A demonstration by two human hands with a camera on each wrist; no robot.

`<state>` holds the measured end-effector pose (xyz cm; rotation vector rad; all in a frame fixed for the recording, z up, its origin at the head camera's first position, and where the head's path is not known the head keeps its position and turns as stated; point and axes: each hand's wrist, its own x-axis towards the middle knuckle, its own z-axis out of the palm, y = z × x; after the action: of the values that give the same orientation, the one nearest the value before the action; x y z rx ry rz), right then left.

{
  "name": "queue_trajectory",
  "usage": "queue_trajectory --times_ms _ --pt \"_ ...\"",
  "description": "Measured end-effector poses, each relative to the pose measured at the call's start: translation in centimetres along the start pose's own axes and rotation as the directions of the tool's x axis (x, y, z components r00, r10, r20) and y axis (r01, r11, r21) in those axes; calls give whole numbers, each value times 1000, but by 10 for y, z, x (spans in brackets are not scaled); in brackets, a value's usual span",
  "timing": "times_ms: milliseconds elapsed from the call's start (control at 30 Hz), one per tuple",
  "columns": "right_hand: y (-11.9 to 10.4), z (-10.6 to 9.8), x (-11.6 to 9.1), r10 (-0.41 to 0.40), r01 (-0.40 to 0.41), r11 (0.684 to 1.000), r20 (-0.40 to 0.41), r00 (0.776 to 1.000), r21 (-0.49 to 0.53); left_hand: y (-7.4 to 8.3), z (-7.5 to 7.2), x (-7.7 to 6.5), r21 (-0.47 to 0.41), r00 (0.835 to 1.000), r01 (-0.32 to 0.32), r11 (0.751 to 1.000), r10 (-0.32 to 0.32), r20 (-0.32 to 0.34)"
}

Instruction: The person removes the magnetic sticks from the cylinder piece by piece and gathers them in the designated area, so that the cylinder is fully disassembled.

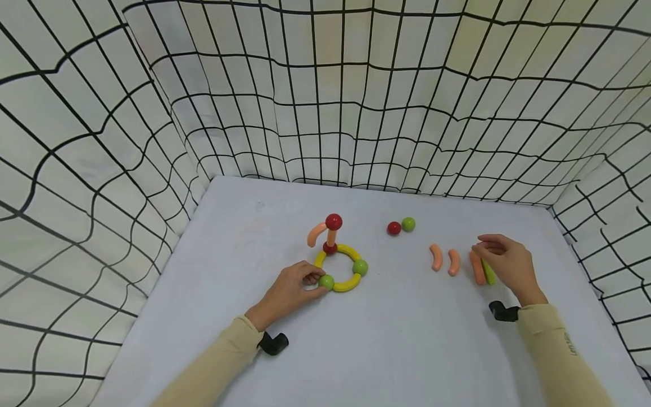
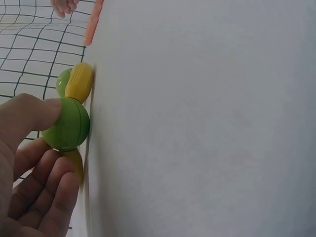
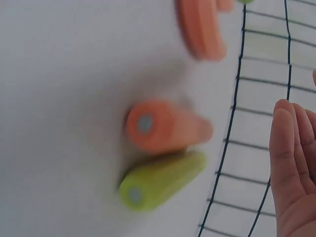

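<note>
My left hand (image 1: 290, 287) pinches a green ball (image 2: 66, 124) between thumb and fingers. This ball sits in a ring of curved yellow pieces (image 1: 347, 284) lying on the table, with another green ball (image 1: 360, 267) on its right side. At the ring's back, a red ball (image 1: 330, 247) bears an upright orange stick topped by a second red ball (image 1: 333, 221); a curved orange piece (image 1: 316, 234) juts left from that. Over an orange stick (image 3: 168, 126) and a yellow-green stick (image 3: 163, 180), my right hand (image 1: 508, 265) hovers with extended fingers, holding nothing. Both sticks show grey round ends.
Two curved orange pieces (image 1: 436, 257) lie left of the sticks. A loose red ball (image 1: 394, 228) and a loose green ball (image 1: 408, 224) sit farther back. Black netting (image 1: 346, 107) over white walls borders the white table (image 1: 386, 350) at the back and sides.
</note>
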<state>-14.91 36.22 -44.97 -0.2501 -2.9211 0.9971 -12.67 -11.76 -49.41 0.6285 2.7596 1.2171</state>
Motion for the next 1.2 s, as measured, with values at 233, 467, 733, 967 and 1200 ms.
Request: queue_trajectory --times_ms 233,467,733,967,1200 --pt "-29 15 -1 -85 85 994 1 996 64 -4 -4 -2 -11 999 13 1000 -14 -32" --pt "-53 33 -1 -166 159 976 32 986 149 -11 -12 -3 -14 994 17 1000 -18 -105" --pt "-89 52 1 -227 194 941 92 969 277 -13 -29 2 -32 976 -7 999 0 -216" --pt "-125 65 4 -337 294 901 89 937 320 -8 -46 11 -122 954 -12 992 -26 -299" --pt "-159 79 6 -445 384 847 93 891 369 0 -50 21 -150 947 -29 988 -21 -321"
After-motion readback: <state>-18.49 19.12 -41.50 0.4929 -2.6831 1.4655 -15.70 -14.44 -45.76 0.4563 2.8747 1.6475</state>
